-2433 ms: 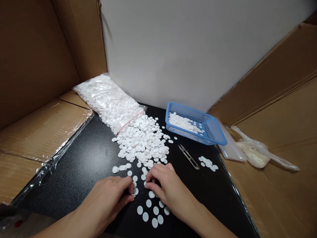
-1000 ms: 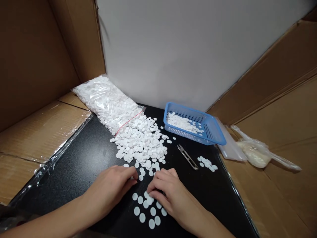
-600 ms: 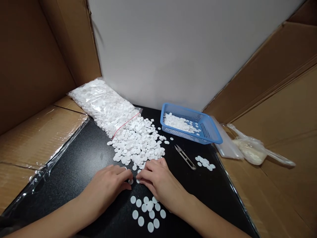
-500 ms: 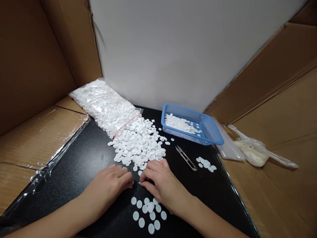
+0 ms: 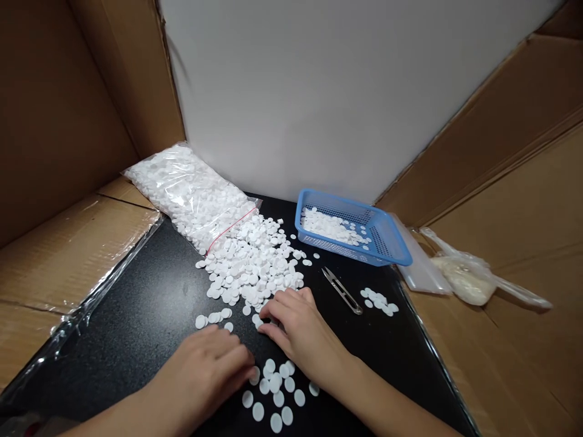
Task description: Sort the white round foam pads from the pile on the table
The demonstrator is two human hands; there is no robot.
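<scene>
Discs point(image 5: 275, 383) lie near the curled left hand point(image 5: 207, 371) and half-closed right hand point(image 5: 298, 326), grips unclear.

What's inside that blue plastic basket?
The blue plastic basket holds small flat white discs, heaped toward its left end, a few scattered. Whatever lies beneath them is covered.

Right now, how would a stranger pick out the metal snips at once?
Find the blue basket on the black tabletop. Just in front of it, between the big heap of white discs and the small cluster of discs at the right, lie the snips. They're the only slim, pointed, silvery thing among round white pieces.
</scene>
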